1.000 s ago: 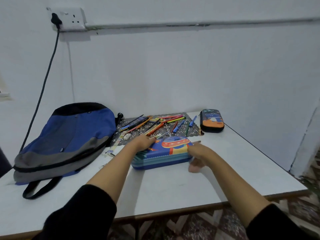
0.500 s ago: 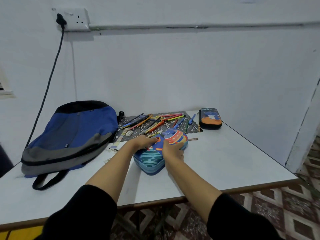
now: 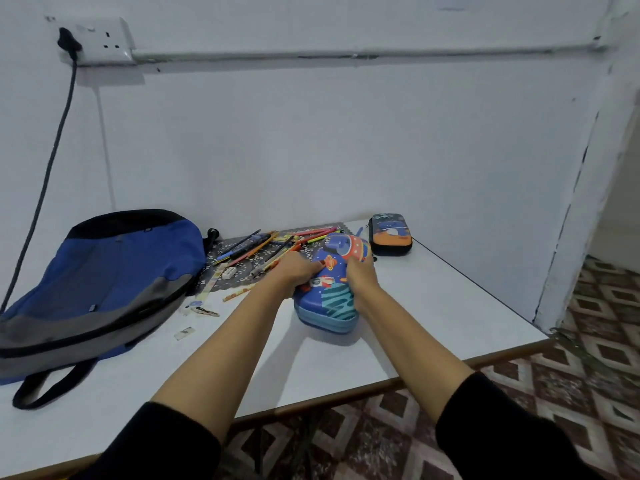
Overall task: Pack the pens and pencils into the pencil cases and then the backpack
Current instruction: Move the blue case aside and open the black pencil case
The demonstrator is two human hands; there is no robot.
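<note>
At mid-table, the left hand (image 3: 298,271) and right hand (image 3: 362,276) grasp the blue rocket-print hard-shell pencil case (image 3: 334,301); swinging it could scatter the loose coloured pens and pencils (image 3: 273,244) behind.

Left hand (image 3: 298,271), right hand (image 3: 360,271) grip blue pencil case (image 3: 332,299).

Both my arms stretched forward and drew together ahead of me, forearms bare, black sleeves (image 3: 152,441) ending near the elbows. My left grip (image 3: 298,271) clasped the left side of the case (image 3: 337,306), fingers curled onto its top. My right grip (image 3: 362,276) held the right side, fingers bent over the upper edge, the back of the hand toward me. The two grips sat close together, wrists fairly straight, the right forearm angled inward more steeply than the left.
</note>
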